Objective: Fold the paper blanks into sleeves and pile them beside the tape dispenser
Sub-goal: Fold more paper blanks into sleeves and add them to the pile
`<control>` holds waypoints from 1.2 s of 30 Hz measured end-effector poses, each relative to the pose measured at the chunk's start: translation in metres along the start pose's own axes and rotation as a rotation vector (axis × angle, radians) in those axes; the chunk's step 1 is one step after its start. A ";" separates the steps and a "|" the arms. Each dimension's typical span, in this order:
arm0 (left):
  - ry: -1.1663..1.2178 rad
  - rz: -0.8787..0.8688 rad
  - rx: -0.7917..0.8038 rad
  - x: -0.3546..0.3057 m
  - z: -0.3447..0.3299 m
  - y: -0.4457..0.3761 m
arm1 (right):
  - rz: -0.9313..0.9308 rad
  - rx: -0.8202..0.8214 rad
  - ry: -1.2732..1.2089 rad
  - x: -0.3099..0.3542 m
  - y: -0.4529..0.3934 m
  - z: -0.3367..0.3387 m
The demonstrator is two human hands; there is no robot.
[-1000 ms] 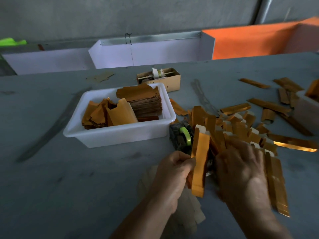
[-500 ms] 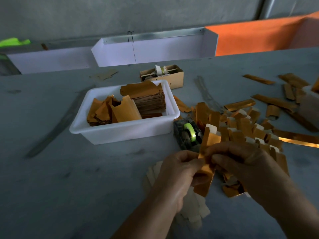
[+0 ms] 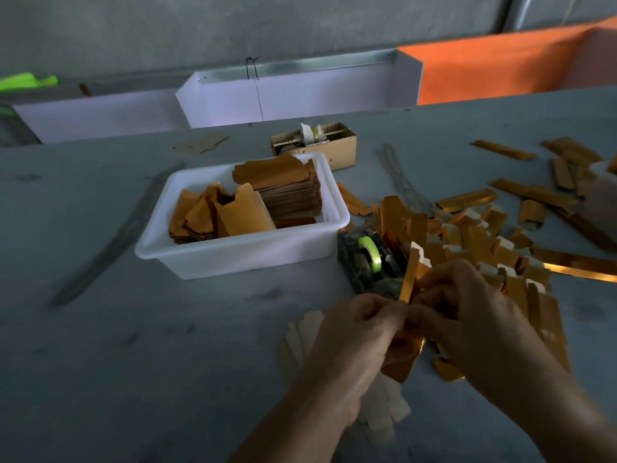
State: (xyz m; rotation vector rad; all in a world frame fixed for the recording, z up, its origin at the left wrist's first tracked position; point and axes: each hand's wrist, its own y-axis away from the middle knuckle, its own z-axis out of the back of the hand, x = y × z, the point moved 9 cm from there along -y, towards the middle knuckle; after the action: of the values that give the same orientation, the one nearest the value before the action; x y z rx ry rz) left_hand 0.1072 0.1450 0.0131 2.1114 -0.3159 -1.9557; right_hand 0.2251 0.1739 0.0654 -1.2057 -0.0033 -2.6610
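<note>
Both hands work one gold paper blank (image 3: 409,285) just in front of the tape dispenser (image 3: 369,260), a dark block with a green roll. My left hand (image 3: 354,339) pinches the blank from the left. From the right, my right hand (image 3: 467,315) grips it with curled fingers. The blank stands nearly upright, its lower part hidden behind my hands. A heap of folded gold sleeves (image 3: 484,248) lies right of the dispenser. Flat gold blanks (image 3: 283,192) are stacked in a white tub (image 3: 240,248).
Pale paper pieces (image 3: 300,335) lie under my left wrist. A small cardboard box (image 3: 314,145) sits behind the tub. Loose gold strips (image 3: 534,192) scatter over the right of the grey table. White and orange bins (image 3: 300,91) line the far edge.
The long sleeve my left hand held a second ago is gone from my hands. My right hand came off the heap, and both hands now pinch a gold blank.
</note>
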 end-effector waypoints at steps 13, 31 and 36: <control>-0.368 -0.527 -0.348 -0.028 0.010 0.021 | -0.017 -0.123 0.215 0.014 0.007 0.003; -0.286 -0.459 -0.316 -0.033 0.020 0.024 | -0.133 0.072 -0.213 -0.009 0.007 -0.011; -0.297 -0.357 -0.273 -0.020 0.020 0.019 | -0.222 0.186 -0.436 -0.021 0.007 -0.031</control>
State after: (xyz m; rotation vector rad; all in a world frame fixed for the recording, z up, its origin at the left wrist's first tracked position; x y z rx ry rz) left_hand 0.0856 0.1326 0.0371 1.7981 0.2858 -2.3565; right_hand 0.2168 0.1688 0.0283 -1.7763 -0.4679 -2.4386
